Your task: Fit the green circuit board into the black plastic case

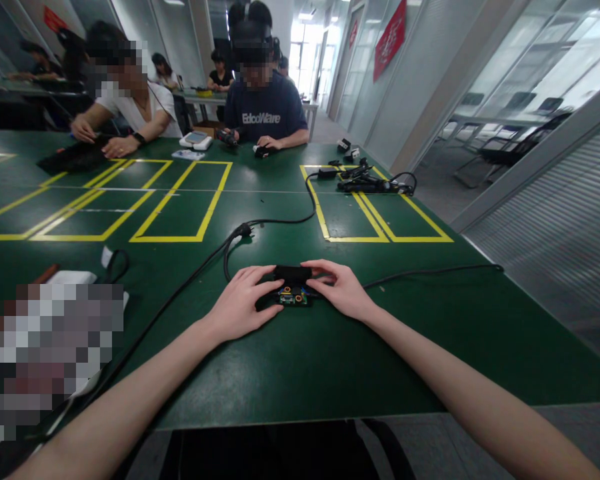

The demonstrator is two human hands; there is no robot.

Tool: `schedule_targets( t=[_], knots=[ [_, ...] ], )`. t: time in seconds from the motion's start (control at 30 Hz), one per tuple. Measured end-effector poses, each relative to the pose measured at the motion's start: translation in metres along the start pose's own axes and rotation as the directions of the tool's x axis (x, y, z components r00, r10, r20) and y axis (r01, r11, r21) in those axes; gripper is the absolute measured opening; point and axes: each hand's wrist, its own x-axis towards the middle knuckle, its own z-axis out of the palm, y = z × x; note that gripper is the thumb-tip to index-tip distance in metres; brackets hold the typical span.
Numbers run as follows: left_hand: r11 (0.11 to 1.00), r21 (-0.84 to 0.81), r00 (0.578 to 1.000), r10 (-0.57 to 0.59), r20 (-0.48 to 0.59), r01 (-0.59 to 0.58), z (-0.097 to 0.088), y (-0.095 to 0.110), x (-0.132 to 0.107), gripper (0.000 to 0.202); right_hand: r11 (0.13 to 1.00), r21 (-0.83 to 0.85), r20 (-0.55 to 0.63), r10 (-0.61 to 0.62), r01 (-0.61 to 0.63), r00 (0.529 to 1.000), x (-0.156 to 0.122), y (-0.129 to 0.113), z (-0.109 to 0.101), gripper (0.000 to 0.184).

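A power adapter lies opened on the green table in front of me. Its circuit board (293, 296), with copper coils, shows in the lower part of a black case. Behind the board, a black case cover (293, 274) stands tilted up. My left hand (245, 297) grips the cover's left end with the fingers, its thumb beside the board. My right hand (341, 285) is closed on the cover's right end, fingertips on the upper edge and thumb below. A black cable (430, 271) runs off right from the adapter; another cord (227, 260) loops behind my left hand.
A cable junction (244, 230) lies beyond my left hand. Yellow tape rectangles (167, 238) mark the table (380, 373). Black adapters and cables (363, 183) lie at the back right. A blurred-out item (55, 353) sits at left. Two people (265, 107) work across the table.
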Motion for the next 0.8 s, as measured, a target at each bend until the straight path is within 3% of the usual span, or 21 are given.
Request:
schedule_targets(
  t=[0.5,0.8],
  knots=[
    [1.000,0.003,1.000,0.006,0.015,-0.007,-0.003,0.001,0.000,0.040,0.999,-0.035,0.022,-0.009,0.010,1.000,-0.002,-0.011,-0.004,0.028],
    [0.997,0.071,0.999,0.040,0.028,-0.042,-0.003,0.004,0.001,0.036,0.999,-0.019,0.025,-0.047,0.047,0.999,-0.001,-0.012,-0.008,0.035]
  ],
)
